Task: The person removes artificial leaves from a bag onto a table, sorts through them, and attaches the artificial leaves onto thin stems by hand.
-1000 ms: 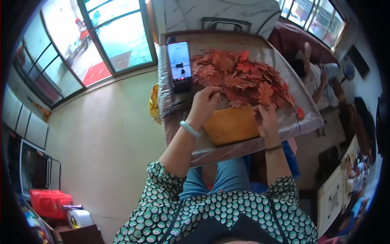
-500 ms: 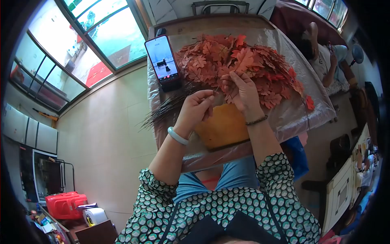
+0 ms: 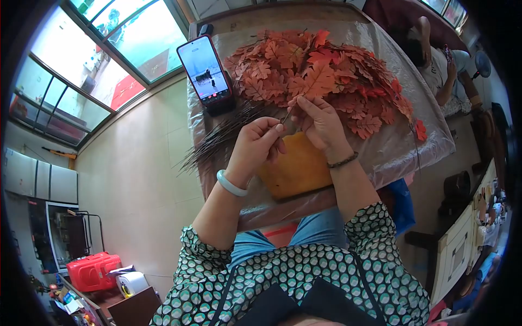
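1 orange-red leaf (image 3: 318, 80), flat and broad with lobed edges, lies at 12 o'clock from the right hand (image 3: 325, 129), against the leaf pile (image 3: 375, 81). That hand's thumb and forefinger are together, pinched on the leaf's base. The left hand (image 3: 254, 144), at 8 o'clock from the right, has its thumb and forefinger clamped on a thin dark stem (image 3: 286, 115) reaching towards the right fingertips; whether it touches the leaf is hidden. The bundle of dark stems (image 3: 215, 145) lies at 9 o'clock from the left hand, the yellow board (image 3: 298, 171) at 4 o'clock.
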`<action>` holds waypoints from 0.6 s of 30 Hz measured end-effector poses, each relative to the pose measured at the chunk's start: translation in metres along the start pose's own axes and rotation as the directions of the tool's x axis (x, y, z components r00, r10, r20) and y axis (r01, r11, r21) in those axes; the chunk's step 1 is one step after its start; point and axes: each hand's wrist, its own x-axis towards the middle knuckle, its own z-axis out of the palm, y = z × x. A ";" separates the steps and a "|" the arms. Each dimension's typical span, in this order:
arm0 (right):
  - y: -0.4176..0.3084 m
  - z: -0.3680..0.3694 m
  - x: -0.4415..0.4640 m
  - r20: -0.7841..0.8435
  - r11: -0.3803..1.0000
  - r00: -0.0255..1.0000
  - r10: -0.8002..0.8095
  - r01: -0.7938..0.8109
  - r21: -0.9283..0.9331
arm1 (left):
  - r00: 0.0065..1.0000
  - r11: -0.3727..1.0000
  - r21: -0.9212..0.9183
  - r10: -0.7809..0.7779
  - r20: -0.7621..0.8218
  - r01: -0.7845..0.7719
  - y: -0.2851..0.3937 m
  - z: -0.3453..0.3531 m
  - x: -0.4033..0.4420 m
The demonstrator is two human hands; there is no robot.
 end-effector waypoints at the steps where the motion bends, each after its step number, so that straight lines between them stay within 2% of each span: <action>1: -0.001 0.003 -0.001 0.014 1.000 1.000 0.015 -0.015 0.017 | 1.000 1.000 0.007 0.000 0.000 0.000 0.000 0.001 -0.001; 13: -0.002 0.004 -0.003 0.059 1.000 0.998 0.005 -0.006 0.002 | 1.000 1.000 -0.008 0.014 0.021 -0.014 -0.001 -0.002 0.000; 16: -0.001 0.005 -0.006 0.086 0.996 0.996 0.021 -0.014 -0.088 | 1.000 1.000 -0.020 0.018 0.015 -0.018 0.003 0.002 -0.003; 18: -0.002 0.008 -0.007 0.068 0.997 0.998 0.004 0.001 -0.079 | 1.000 1.000 -0.014 0.026 0.013 -0.026 0.004 0.001 -0.003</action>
